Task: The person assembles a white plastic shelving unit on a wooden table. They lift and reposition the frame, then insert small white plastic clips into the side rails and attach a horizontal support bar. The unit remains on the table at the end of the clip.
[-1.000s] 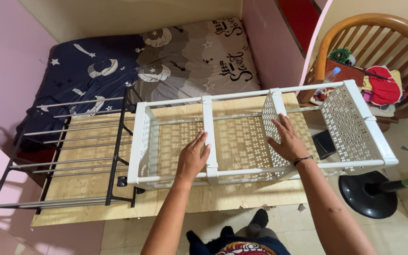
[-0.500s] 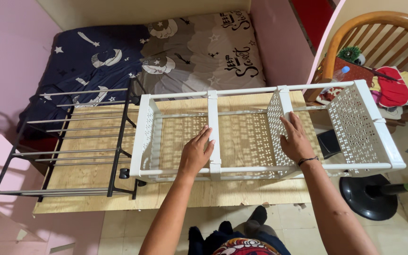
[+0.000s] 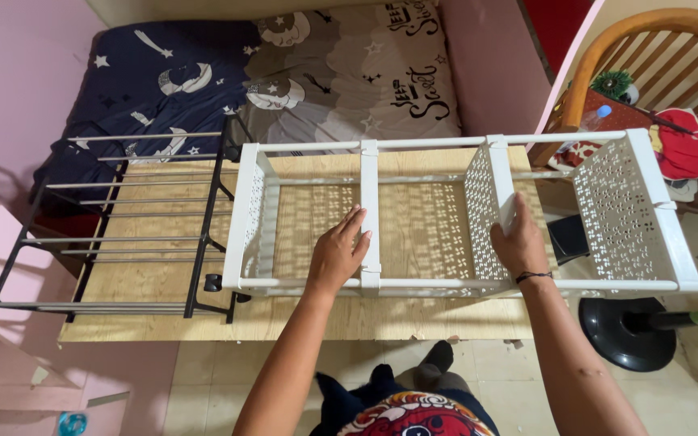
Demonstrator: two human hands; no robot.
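A white plastic shelf frame with perforated panels (image 3: 607, 206) lies on its side across a light wooden board (image 3: 155, 282). The left hand (image 3: 337, 257) rests flat, fingers spread narrowly, against the frame's white middle crossbar (image 3: 370, 202) — just to its right. The right hand (image 3: 519, 242) grips the edge of a perforated panel (image 3: 485, 218). Left of the left hand stands a black metal rack with silver rods (image 3: 115, 234); a wooden chair (image 3: 656, 48) sits beyond the right hand.

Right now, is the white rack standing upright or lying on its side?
Lying on its side. The white rack stretches lengthwise across the wooden board, its perforated shelves standing on edge like walls, with both hands resting on it.
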